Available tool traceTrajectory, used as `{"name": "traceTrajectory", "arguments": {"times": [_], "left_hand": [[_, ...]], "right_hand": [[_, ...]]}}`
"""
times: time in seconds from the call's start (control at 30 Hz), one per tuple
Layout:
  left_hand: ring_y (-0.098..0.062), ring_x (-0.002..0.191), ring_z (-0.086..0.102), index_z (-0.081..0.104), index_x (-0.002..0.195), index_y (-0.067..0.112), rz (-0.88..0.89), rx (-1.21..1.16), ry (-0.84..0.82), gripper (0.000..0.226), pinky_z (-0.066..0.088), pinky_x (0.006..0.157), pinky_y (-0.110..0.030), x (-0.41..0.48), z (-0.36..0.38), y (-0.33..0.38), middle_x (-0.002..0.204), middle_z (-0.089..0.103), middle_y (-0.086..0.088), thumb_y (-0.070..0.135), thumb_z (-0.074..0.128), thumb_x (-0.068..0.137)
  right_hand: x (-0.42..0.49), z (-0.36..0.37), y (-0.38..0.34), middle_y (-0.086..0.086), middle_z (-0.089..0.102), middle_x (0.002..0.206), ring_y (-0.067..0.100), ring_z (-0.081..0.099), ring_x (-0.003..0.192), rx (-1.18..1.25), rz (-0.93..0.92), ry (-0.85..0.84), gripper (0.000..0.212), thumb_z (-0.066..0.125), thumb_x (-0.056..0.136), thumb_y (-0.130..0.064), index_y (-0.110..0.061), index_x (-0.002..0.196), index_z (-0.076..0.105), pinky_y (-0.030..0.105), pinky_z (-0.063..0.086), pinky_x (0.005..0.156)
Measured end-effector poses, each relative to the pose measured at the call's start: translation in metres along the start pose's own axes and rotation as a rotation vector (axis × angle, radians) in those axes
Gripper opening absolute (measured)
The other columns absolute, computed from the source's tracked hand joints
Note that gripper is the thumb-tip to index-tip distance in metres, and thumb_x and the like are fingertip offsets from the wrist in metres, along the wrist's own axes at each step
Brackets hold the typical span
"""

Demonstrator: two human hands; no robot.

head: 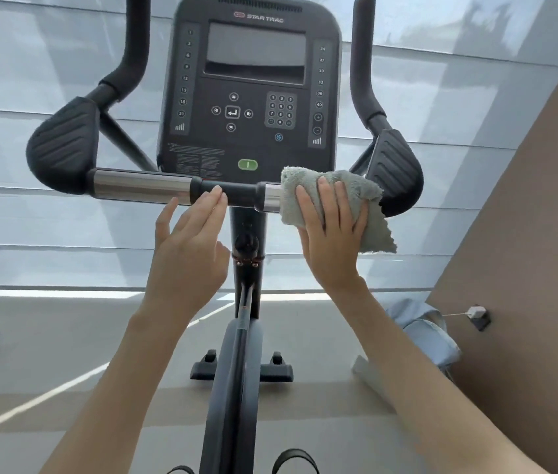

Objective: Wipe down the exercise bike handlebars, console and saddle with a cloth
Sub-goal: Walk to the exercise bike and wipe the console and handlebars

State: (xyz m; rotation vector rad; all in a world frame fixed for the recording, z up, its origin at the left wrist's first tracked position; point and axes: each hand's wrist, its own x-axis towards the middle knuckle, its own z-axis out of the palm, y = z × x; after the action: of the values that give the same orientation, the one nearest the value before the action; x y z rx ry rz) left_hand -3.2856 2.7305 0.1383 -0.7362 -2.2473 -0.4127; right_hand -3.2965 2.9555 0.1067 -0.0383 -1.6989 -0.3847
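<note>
The exercise bike's handlebar (137,186) runs across the middle of the view, a chrome bar with a black centre sleeve and black elbow pads at both ends. Above it stands the dark console (250,87) with a blank screen and keypad. A grey-green cloth (359,191) is draped over the right chrome section. My right hand (334,230) presses it flat against the bar with straight fingers. My left hand (190,244) is open, its fingertips touching the black centre sleeve. The saddle is out of view.
Black upright grips (363,63) rise on both sides of the console. Below, the bike's frame (236,378) and front foot (241,369) stand on a grey floor. A brown wall (527,251) closes in on the right, with a light blue bundle (428,330) at its base.
</note>
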Motion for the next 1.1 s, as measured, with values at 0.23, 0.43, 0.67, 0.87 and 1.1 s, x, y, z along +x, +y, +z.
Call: {"name": "traceTrajectory", "arguments": {"times": [0.23, 0.43, 0.67, 0.87, 1.1], "left_hand": [[-0.024, 0.129, 0.047, 0.048, 0.135, 0.0, 0.056, -0.007, 0.034, 0.062, 0.017, 0.114, -0.044, -0.001, 0.003, -0.005, 0.142, 0.047, -0.013, 0.003, 0.064, 0.076], [-0.023, 0.129, 0.048, 0.048, 0.134, -0.002, 0.101, 0.017, 0.069, 0.059, 0.013, 0.114, -0.042, -0.003, 0.006, -0.012, 0.141, 0.049, -0.012, 0.005, 0.058, 0.076], [-0.021, 0.129, 0.047, 0.05, 0.133, -0.001, 0.095, -0.025, 0.093, 0.058, 0.012, 0.116, -0.043, -0.001, 0.01, -0.013, 0.14, 0.05, -0.011, 0.005, 0.056, 0.075], [-0.022, 0.132, 0.044, 0.05, 0.133, -0.001, 0.103, -0.072, 0.079, 0.063, 0.013, 0.117, -0.046, -0.003, 0.01, -0.012, 0.142, 0.048, -0.011, 0.0, 0.062, 0.072], [-0.026, 0.129, 0.047, 0.052, 0.13, -0.004, 0.115, -0.101, 0.07, 0.064, 0.02, 0.115, -0.049, 0.001, 0.006, -0.012, 0.139, 0.05, -0.014, -0.004, 0.061, 0.067]], "right_hand": [[0.007, 0.001, -0.017, 0.013, 0.057, 0.131, 0.032, 0.04, 0.128, -0.048, 0.034, -0.034, 0.04, 0.049, 0.095, -0.028, -0.022, 0.133, 0.04, 0.055, 0.021, 0.109], [0.027, -0.001, -0.052, 0.01, 0.063, 0.122, 0.03, 0.057, 0.117, -0.05, -0.057, -0.01, 0.04, 0.055, 0.092, -0.031, -0.022, 0.13, 0.046, 0.052, 0.031, 0.105], [0.029, -0.005, -0.017, 0.007, 0.065, 0.118, 0.027, 0.061, 0.108, -0.068, -0.225, 0.032, 0.039, 0.055, 0.093, -0.035, -0.024, 0.13, 0.052, 0.046, 0.042, 0.096], [0.018, -0.015, 0.028, 0.009, 0.063, 0.12, 0.029, 0.06, 0.11, -0.141, -0.271, 0.004, 0.046, 0.059, 0.091, -0.031, -0.02, 0.133, 0.043, 0.046, 0.032, 0.1], [0.037, -0.019, -0.002, 0.006, 0.065, 0.108, 0.025, 0.062, 0.096, -0.09, -0.207, -0.068, 0.046, 0.044, 0.096, -0.049, -0.017, 0.124, 0.06, 0.044, 0.041, 0.085]]}}
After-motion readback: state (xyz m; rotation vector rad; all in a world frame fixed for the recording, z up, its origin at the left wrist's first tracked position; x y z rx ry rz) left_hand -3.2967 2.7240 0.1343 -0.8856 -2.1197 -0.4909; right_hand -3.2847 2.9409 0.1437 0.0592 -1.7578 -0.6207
